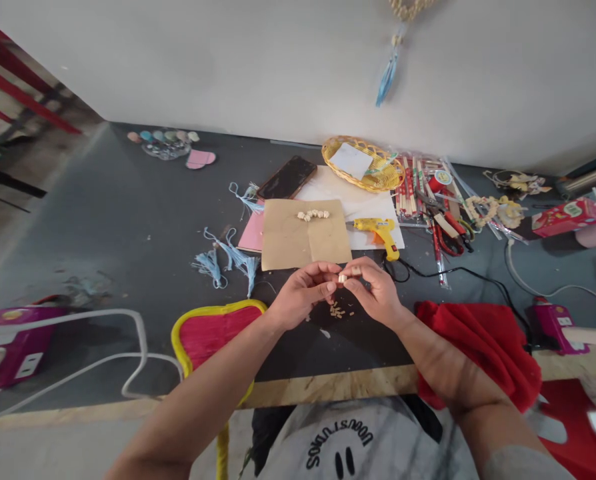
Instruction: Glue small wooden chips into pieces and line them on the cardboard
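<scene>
My left hand (305,297) and my right hand (375,293) meet near the table's front edge. Their fingertips pinch a small cream-coloured piece (343,279) between them; it is too small to make out fully. Below the fingers lie several tiny tan pieces (337,311) on the dark tabletop. Just beyond my hands is a creased sheet of brown paper (288,233), with a row of small cream clusters (313,215) on it. A yellow glue gun (381,233) rests on white paper to the right, its nozzle pointing left.
Light blue tassels (233,257), a phone (288,177) and a wicker basket (335,150) lie around the paper. Pliers (443,217) and wrapped sticks sit rightward. A red cloth (483,347) and a pink-and-yellow panel (218,333) flank my arms. The glue gun's cord (458,270) runs right.
</scene>
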Demonstrator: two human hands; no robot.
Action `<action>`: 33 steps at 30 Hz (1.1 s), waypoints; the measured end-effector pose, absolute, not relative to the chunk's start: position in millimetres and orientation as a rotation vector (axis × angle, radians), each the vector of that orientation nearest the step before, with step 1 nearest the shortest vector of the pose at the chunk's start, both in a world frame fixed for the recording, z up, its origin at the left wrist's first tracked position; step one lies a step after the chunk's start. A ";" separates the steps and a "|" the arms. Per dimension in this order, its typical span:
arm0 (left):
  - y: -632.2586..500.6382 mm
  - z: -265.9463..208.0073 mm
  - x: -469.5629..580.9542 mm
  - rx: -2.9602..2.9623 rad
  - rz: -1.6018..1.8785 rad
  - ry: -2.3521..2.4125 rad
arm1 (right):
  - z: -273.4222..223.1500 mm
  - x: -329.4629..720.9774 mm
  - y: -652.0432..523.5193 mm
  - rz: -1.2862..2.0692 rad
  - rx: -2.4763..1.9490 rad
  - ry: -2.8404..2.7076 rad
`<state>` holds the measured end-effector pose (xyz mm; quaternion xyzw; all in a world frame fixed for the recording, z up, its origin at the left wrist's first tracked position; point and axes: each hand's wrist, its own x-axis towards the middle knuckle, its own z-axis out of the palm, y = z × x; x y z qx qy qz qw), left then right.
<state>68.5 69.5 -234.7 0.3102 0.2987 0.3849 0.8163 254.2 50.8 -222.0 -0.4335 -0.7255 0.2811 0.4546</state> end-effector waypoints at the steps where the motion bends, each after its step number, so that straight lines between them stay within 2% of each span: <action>1: 69.5 -235.0 68.9 0.670 0.837 0.628 | -222.7 253.6 50.9 0.672 -1.075 -1.803; 11: 68.6 -237.5 68.8 0.745 0.833 0.693 | -228.2 252.0 52.1 0.521 -1.109 -1.880; 17: 70.3 -231.8 67.0 0.645 0.768 0.714 | -226.7 256.8 51.6 0.623 -1.068 -1.823; 33: 70.0 -230.8 66.0 0.681 0.712 0.737 | -223.0 253.7 52.6 0.539 -0.936 -1.909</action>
